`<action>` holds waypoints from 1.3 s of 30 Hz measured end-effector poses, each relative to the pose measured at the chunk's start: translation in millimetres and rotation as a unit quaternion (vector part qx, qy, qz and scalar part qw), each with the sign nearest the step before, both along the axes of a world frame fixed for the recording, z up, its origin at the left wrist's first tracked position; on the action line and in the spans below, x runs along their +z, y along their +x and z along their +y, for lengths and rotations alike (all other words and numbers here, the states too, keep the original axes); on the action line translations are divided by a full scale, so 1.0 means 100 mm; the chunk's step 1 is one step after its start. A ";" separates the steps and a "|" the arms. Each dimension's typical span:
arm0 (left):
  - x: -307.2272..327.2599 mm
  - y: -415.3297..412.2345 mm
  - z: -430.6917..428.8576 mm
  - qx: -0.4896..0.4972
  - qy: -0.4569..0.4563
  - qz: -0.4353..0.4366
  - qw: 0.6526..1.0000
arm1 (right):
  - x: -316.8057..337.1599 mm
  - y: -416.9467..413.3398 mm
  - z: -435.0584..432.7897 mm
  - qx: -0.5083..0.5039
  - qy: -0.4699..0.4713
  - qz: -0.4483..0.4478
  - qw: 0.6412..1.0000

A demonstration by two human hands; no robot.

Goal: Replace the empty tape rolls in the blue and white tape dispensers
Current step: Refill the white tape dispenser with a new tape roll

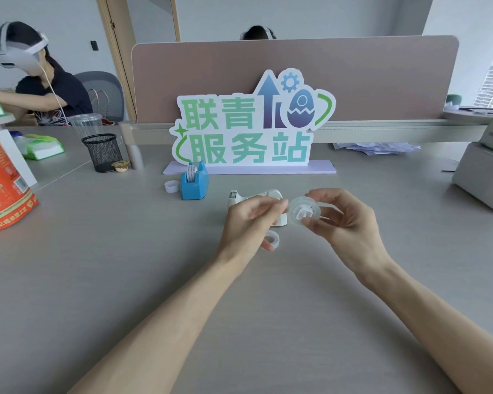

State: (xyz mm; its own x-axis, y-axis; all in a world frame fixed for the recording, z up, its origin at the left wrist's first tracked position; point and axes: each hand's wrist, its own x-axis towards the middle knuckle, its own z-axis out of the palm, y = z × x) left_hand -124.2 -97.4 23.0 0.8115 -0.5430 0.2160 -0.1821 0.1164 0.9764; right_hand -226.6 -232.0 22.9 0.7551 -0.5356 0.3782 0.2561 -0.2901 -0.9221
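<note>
My right hand (345,223) grips a clear tape roll (304,214) with a white hub in its middle, held above the desk. My left hand (251,223) pinches at the roll's left edge with thumb and forefinger. Behind both hands lies the white tape dispenser (256,196), largely hidden by them. A small empty ring of tape (272,239) lies on the desk under my left hand. The blue tape dispenser (194,182) stands further back left with a roll seated in it. Beside it on the left sits a small white empty core (171,186).
A standing sign (251,129) on a lilac base lines the back of the grey desk (154,280). A black mesh cup (103,152) and an orange bag (3,191) stand at the left, a white machine (484,177) at the right. Two people sit beyond.
</note>
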 end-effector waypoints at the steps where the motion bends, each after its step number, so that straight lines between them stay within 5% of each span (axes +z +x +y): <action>1: 0.00 0.01 -0.01 0.006 -0.004 0.002 1.000 | -0.01 0.00 0.00 0.001 -0.007 0.004 1.000; 12: 0.00 0.06 -0.04 0.047 -0.039 0.001 0.998 | -0.04 0.05 0.01 -0.044 -0.112 -0.004 0.993; 26: 0.03 0.63 -0.11 0.183 0.032 -0.159 0.970 | 0.14 0.80 -0.12 -0.039 -0.188 0.016 0.981; 39: -0.21 0.80 -0.12 0.196 -0.028 -0.068 0.978 | 0.02 0.96 -0.10 -0.028 -0.207 0.039 0.977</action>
